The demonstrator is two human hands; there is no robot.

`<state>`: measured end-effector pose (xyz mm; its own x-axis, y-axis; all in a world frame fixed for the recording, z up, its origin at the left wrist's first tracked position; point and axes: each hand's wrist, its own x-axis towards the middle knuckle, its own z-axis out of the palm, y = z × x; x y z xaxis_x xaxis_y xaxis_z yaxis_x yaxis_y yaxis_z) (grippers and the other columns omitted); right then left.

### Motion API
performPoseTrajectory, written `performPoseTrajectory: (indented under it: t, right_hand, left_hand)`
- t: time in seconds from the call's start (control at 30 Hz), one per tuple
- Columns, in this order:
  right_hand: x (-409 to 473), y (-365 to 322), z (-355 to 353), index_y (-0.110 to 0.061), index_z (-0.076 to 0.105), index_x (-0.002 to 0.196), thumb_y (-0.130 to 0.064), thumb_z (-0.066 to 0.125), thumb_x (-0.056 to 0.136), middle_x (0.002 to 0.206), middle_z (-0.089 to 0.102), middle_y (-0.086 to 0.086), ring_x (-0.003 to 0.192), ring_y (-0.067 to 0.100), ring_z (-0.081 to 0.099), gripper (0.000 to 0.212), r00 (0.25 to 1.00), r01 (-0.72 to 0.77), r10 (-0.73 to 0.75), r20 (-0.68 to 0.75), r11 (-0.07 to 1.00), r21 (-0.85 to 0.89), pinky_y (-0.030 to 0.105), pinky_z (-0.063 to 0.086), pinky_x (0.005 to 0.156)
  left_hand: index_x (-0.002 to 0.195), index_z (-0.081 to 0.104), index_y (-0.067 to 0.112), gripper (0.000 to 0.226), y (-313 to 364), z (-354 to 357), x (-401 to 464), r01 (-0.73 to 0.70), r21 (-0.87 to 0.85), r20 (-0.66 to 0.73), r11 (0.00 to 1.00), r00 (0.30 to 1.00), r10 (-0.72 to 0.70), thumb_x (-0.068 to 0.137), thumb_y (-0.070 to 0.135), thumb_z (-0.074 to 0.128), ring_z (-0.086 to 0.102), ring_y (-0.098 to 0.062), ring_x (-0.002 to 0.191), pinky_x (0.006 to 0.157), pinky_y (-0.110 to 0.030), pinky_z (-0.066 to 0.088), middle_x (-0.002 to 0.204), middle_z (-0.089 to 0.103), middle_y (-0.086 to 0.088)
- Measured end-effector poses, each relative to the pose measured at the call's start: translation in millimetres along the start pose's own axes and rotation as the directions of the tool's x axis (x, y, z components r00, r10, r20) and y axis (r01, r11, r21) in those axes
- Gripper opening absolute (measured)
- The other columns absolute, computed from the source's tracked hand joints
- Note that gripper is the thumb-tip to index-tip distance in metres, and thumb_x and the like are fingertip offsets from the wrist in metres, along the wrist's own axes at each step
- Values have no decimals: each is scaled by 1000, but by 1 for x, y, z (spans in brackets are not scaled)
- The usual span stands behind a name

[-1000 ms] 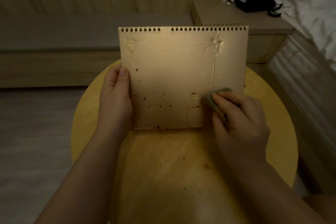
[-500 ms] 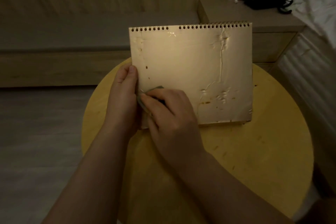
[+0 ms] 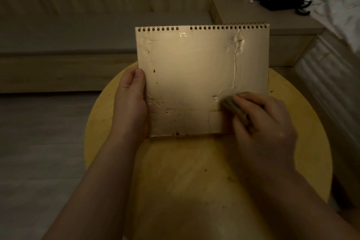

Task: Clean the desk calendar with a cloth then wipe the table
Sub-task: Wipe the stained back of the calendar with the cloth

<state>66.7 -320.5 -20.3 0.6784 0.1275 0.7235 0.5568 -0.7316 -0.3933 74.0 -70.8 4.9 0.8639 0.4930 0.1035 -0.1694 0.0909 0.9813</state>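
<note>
A spiral-bound desk calendar (image 3: 194, 76) stands upright on a round yellow table (image 3: 194, 177), its glossy tan face toward me with brown specks and smeared streaks. My left hand (image 3: 130, 103) grips its left edge, thumb on the front. My right hand (image 3: 261, 122) presses a small greyish-green cloth (image 3: 229, 103) against the calendar's lower right area. The cloth is mostly covered by my fingers.
Small dark spots dot the tabletop (image 3: 205, 170). A wooden nightstand (image 3: 272, 31) at the back right carries a black telephone (image 3: 282, 1) and a white card. White bedding (image 3: 337, 2) fills the upper right corner. A low bench runs along the back wall; grey floor lies left.
My right hand with the cloth has swept from the calendar's lower left, beside my left thumb, across to its lower right. The left hand keeps its hold.
</note>
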Motion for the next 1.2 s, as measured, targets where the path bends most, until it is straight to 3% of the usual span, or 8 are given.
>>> performPoseTrajectory:
  t: [0.23,0.4,0.67,0.87,1.13,1.2]
  right_hand:
    - [-4,30,-18,-7,75,124,-5,70,93,118,70,11,108,25,64,32,995,-54,50,-87,998,-36,16,42,99]
    - [-17,24,-17,-4,75,122,-7,71,91,115,71,16,106,28,63,32,1000,-19,18,-17,998,-62,24,43,96]
    - [-21,-41,25,2,77,118,3,79,88,110,74,18,100,36,69,30,998,46,-51,45,992,118,32,48,94]
    - [-26,-96,55,0,78,116,-2,68,98,110,76,16,98,35,69,21,989,107,-128,67,959,264,47,56,84]
    - [-24,-101,60,-3,78,117,-8,59,105,111,76,15,99,32,69,23,985,124,-151,85,957,264,44,57,86]
    - [-26,-90,55,-2,78,117,-3,67,100,111,75,15,99,33,69,20,984,133,-156,85,963,234,45,56,86]
  left_hand:
    - [97,76,48,26,-3,1,2,1,-1,-51,1000,999,-1,100,45,50,72,-3,93,79,-31,54,105,78,13]
    - [93,74,44,26,-3,1,4,20,5,-42,1000,999,-20,101,44,49,70,0,86,76,-30,53,96,77,15]
    - [108,71,31,24,0,2,3,53,-25,-37,998,998,-54,110,34,47,74,-4,90,75,-25,57,100,80,12]
    - [106,69,26,28,1,2,2,49,-50,-13,998,999,-50,112,26,42,74,-4,85,70,-23,58,94,80,11]
    - [95,75,34,37,1,1,2,40,-65,20,997,999,-39,112,28,43,74,-5,87,72,-24,58,96,80,10]
    - [97,73,30,35,0,3,3,52,-102,15,993,999,-51,112,26,42,74,-6,86,72,-26,58,95,80,8]
